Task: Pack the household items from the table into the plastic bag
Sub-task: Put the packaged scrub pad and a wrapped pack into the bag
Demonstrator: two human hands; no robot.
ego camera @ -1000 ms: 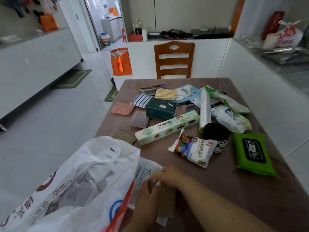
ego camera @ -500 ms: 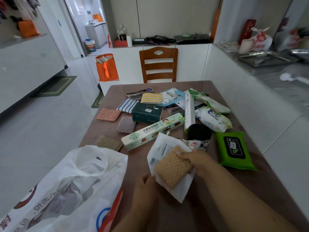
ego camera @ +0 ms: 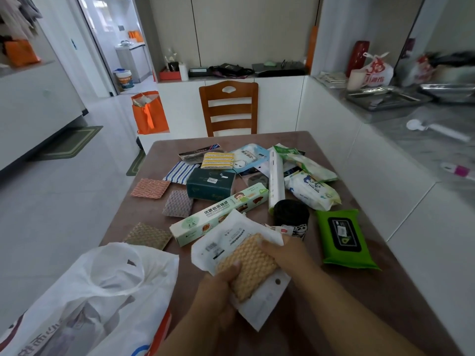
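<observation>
Behind held sponge [ego camera: 253, 263], foil box [ego camera: 218, 214], green wipes [ego camera: 343, 238].

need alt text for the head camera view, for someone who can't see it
Both hands, left and right, hold a tan sponge on its white wrapper above a brown table strewn with household items, a white plastic bag lying open at the left.

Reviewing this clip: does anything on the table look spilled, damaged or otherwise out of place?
Nothing looks spilled or broken. Both hands, left hand and right hand, hold a tan sponge pad against a crumpled white wrapper. The other items lie in a loose overlapping pile, and the plastic bag sags open beside them.
</observation>
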